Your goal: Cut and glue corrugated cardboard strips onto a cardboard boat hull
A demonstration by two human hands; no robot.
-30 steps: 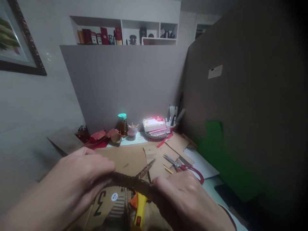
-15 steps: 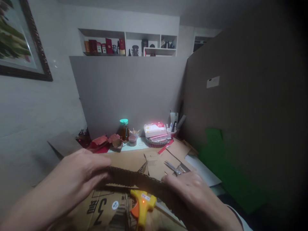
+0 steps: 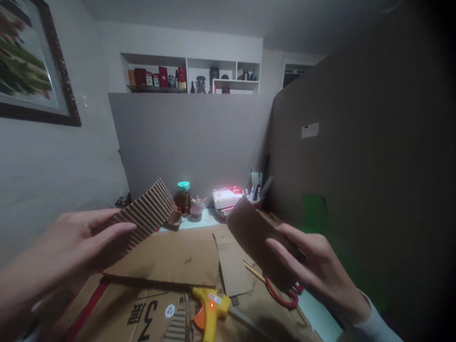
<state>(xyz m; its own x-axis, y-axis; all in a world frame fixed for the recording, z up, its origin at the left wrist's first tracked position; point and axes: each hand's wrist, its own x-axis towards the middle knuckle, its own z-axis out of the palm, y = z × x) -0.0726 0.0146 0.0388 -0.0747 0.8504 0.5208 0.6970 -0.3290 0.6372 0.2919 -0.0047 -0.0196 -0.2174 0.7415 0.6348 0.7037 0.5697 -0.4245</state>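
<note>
My left hand (image 3: 87, 237) pinches a ribbed corrugated cardboard strip (image 3: 151, 209) between thumb and fingers, its free end tilted up. In my right hand (image 3: 313, 266) is a smooth brown cardboard strip (image 3: 256, 237), its end pointing up and left. A gap separates the two ends; I cannot tell whether both belong to one strip. Below, a yellow glue gun (image 3: 213, 308) with an orange trigger and a lit red light lies on printed cardboard (image 3: 124, 308). Scissors with red handles (image 3: 281, 297) are partly hidden beneath the right strip.
Flat cardboard pieces (image 3: 171, 256) cover the table. Along the back stand a jar with a turquoise lid (image 3: 183, 190), a small tub (image 3: 195, 213), a white package (image 3: 226, 197) in a basket and a cup of pens (image 3: 254, 194). Grey panels (image 3: 192, 142) rise behind and at right.
My hands have lifted and turned; a cardboard edge that spanned between them now shows as two separate upward ends. The flat cardboard and the scissors' red handles now show more.
</note>
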